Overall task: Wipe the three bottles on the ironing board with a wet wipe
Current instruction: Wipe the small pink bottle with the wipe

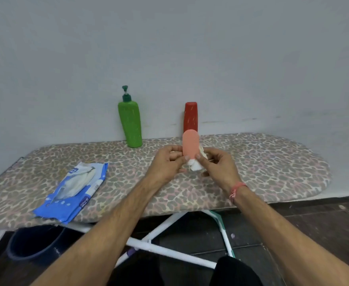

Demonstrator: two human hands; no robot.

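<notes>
Above the middle of the leopard-print ironing board (272, 162), my left hand (167, 164) grips the lower part of a salmon-pink bottle (190, 144), held upright. My right hand (217, 166) pinches a crumpled white wet wipe (196, 165) against the bottle's lower right side. A green pump bottle (130, 122) stands at the board's back edge by the wall. To its right a red bottle (190, 117) stands upright, its base hidden behind the pink one.
A blue wet wipe pack (72, 190) lies on the board's left part near the front edge. Under the board are white legs (161, 226), a dark bucket (35, 242) at the left, and dark floor. A pale wall rises right behind the board.
</notes>
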